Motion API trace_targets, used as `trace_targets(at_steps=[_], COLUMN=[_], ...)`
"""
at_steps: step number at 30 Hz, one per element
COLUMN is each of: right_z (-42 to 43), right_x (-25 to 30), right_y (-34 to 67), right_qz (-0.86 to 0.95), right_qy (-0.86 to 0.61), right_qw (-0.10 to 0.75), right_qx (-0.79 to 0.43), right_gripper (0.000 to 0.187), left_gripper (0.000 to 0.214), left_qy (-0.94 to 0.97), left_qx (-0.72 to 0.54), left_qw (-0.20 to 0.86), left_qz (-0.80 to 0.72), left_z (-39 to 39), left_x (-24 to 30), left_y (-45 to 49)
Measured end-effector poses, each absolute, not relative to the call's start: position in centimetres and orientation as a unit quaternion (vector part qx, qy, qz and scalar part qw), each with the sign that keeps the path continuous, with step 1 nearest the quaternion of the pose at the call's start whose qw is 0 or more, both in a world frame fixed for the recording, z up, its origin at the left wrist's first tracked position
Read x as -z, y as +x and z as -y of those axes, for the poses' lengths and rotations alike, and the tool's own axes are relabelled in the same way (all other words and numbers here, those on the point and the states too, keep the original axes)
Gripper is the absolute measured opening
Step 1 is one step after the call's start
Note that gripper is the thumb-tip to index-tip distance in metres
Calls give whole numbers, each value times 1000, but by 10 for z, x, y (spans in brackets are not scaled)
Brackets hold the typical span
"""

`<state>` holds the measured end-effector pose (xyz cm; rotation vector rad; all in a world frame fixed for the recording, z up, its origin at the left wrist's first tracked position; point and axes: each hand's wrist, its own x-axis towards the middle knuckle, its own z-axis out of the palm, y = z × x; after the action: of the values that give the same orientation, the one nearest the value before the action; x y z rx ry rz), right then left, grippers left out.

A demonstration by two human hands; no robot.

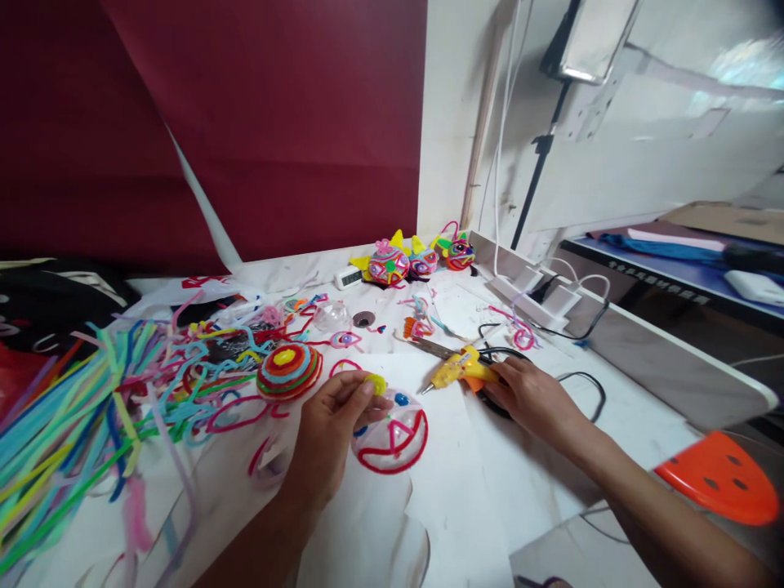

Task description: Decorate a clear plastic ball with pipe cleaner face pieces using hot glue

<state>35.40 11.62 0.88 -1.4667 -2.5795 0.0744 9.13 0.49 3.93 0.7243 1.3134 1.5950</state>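
My left hand [334,425] pinches a small yellow-green pipe-cleaner coil [376,383] between thumb and fingers, just above a clear half-dome [392,437] that bears a red pipe-cleaner mouth, a red rim and blue dots. My right hand [530,396] is closed on the handle of a yellow glue gun [456,370], whose nozzle points left toward the dome and lies low over the white table [453,498]. A striped, coiled dome [289,369] sits left of my left hand.
A big heap of coloured pipe cleaners [91,400] covers the left of the table. Three finished decorated balls [416,260] stand at the back by a white timer [349,278]. A power strip with chargers [539,298] lies at the right, and an orange stool [719,478] beyond the edge.
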Motion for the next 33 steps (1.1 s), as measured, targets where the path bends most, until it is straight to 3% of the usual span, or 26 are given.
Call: trace_targets(at_steps=[19, 27, 33], right_z=[-121, -123, -123], right_x=[-16, -14, -16], right_y=[353, 354, 354], right_qz=[870, 876, 878], right_qy=[-483, -472, -467], right_qw=[85, 83, 84], right_qx=[-52, -54, -64], right_gripper=[18, 17, 17], left_gripper=[22, 15, 22], left_qy=[430, 493, 578], left_qx=[-449, -454, -419], left_qw=[460, 349, 226], left_qz=[-635, -655, -663], left_z=[-4, -11, -10], left_x=[-55, -43, -48], left_y=[83, 82, 73])
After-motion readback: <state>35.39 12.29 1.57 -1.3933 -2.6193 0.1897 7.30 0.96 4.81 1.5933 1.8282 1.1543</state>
